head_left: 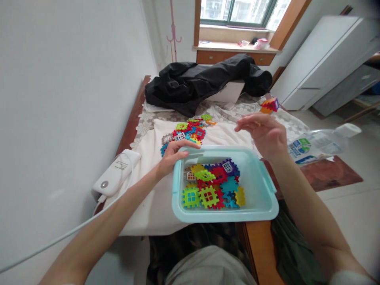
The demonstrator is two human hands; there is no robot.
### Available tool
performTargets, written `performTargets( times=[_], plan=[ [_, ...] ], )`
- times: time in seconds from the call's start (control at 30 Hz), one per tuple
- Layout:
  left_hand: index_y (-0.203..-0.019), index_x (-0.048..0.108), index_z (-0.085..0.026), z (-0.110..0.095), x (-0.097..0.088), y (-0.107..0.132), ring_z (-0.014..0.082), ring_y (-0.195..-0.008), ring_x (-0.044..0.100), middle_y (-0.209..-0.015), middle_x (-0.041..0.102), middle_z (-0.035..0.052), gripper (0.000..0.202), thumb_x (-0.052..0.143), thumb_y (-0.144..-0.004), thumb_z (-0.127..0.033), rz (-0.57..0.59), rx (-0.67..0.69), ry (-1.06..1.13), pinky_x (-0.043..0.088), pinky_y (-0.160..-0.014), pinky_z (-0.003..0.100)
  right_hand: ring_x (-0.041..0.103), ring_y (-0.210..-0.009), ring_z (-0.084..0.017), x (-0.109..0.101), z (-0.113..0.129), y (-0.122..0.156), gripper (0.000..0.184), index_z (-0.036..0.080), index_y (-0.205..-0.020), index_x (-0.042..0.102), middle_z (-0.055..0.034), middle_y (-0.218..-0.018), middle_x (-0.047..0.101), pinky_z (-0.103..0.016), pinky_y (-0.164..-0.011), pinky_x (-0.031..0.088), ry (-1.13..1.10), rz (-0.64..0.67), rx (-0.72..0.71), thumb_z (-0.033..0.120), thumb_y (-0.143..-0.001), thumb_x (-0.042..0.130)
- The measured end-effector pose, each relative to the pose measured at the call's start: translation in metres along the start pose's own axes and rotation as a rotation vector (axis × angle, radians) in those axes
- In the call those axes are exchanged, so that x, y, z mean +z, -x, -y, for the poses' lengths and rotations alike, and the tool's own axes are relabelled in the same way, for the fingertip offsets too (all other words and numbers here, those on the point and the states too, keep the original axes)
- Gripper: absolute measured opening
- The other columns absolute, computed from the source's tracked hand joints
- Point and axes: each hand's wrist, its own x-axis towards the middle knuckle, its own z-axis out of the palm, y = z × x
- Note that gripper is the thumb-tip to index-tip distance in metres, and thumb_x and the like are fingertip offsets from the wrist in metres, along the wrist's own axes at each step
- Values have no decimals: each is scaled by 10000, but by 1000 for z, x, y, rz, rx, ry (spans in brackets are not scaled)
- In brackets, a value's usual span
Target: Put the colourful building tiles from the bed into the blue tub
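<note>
A pale turquoise plastic basin stands at the table's front edge, partly filled with colourful interlocking building pieces in green, yellow, red, blue and purple. My left hand grips the basin's far left corner, thumb over the rim and fingers along the back edge. Raised past the basin's right rear corner, my right hand has its fingers stretched out and holds nothing. Behind the basin lies a loose heap of similar pieces on a white cloth, partly hidden by my left hand and the rim.
A clear plastic bottle is right of my right hand. Farther back sit an assembled orange and red block shape and a black jacket. At the left, a white power strip-like device with a cable lies near the wall.
</note>
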Motion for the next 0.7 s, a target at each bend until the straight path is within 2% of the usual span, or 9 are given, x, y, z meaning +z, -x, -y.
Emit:
performTargets(
  times=[0.07,0.2,0.33,0.43,0.57,0.63,0.7],
  plan=[
    [-1051,925,-221,-3,1,0,222,-856,711,-980,836,82,298,820,-833,-395,2,-1,15,560,-706,295,755,-998,-261,-5,-37,-11,759,292,-1208,720,-115,-1168,750,-469,-923,680,-30,-115,92,955,-1021,401],
    [-954,920,-198,-11,7,4,213,-707,684,-865,821,87,272,843,-769,-383,60,-99,105,523,-590,296,753,-940,-226,8,-101,-18,710,274,-1150,689,-105,-1139,764,-414,-890,664,-15,-116,237,925,-1028,434],
    [-906,927,-184,-13,8,8,212,-663,698,-828,825,107,255,871,-733,-363,161,-205,180,505,-555,279,724,-875,-203,33,-137,-7,726,247,-1070,722,-89,-1045,766,-366,-830,637,-169,-213,328,948,-955,572],
    [-882,932,-183,-14,6,7,218,-679,727,-826,835,112,239,886,-701,-332,173,-271,241,538,-580,265,710,-834,-191,41,-145,3,761,223,-1038,760,-81,-970,770,-332,-770,600,-247,-233,392,962,-903,640],
    [-857,934,-178,-21,6,5,210,-640,728,-780,831,101,246,880,-651,-301,189,-358,323,553,-577,241,707,-835,-191,34,-141,7,758,215,-1048,771,-79,-970,777,-336,-768,585,-201,-225,387,940,-974,563],
    [-847,934,-183,-25,7,4,208,-639,730,-780,835,100,236,870,-650,-296,196,-374,337,554,-582,236,709,-869,-198,31,-135,8,682,217,-1052,773,-81,-990,782,-352,-807,581,-66,-167,324,863,-1041,552],
    [-825,930,-180,-26,7,4,212,-651,734,-788,840,107,226,857,-641,-290,203,-364,329,556,-592,239,726,-961,-219,32,-126,10,566,220,-1086,773,-93,-1056,793,-384,-889,583,104,-28,212,747,-1099,567]
  ],
)
